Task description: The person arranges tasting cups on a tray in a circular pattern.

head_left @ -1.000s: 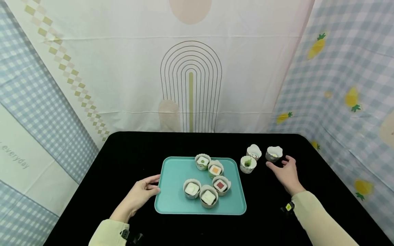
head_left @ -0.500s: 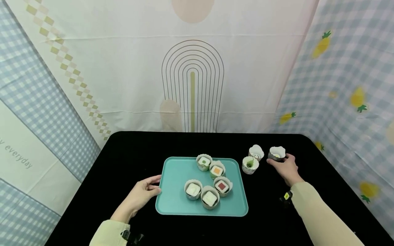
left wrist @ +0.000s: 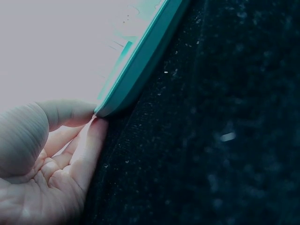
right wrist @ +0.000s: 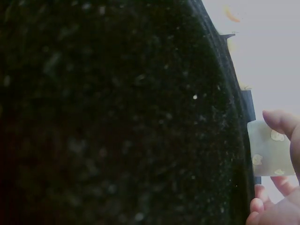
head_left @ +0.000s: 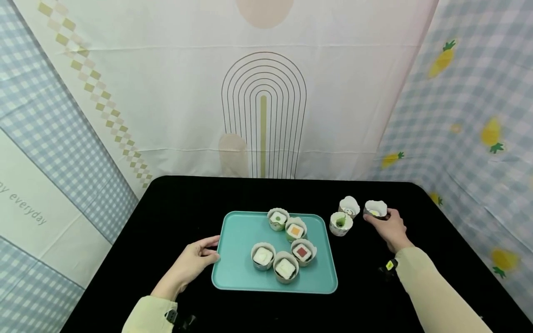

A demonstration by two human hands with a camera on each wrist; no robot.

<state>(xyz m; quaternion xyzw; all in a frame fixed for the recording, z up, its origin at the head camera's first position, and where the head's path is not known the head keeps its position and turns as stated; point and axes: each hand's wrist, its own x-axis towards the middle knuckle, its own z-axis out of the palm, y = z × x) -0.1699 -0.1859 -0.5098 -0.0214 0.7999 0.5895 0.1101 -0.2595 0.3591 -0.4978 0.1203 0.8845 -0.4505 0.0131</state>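
Cup (head_left: pixel 375 212) at the far right of the table (head_left: pixel 187 199), just right of two other cups (head_left: pixel 340 230), is what our right hand (head_left: pixel 391 230) grips between thumb and fingers; we judge the step in hand to be picking it up, and the next move calls for keeping it level; its mouth faces upward, and its squat, round shape gives us no clear long axis, while the tray (head_left: pixel 237 231), pinched at its left edge by our left hand (head_left: pixel 192 262), runs longest left to right
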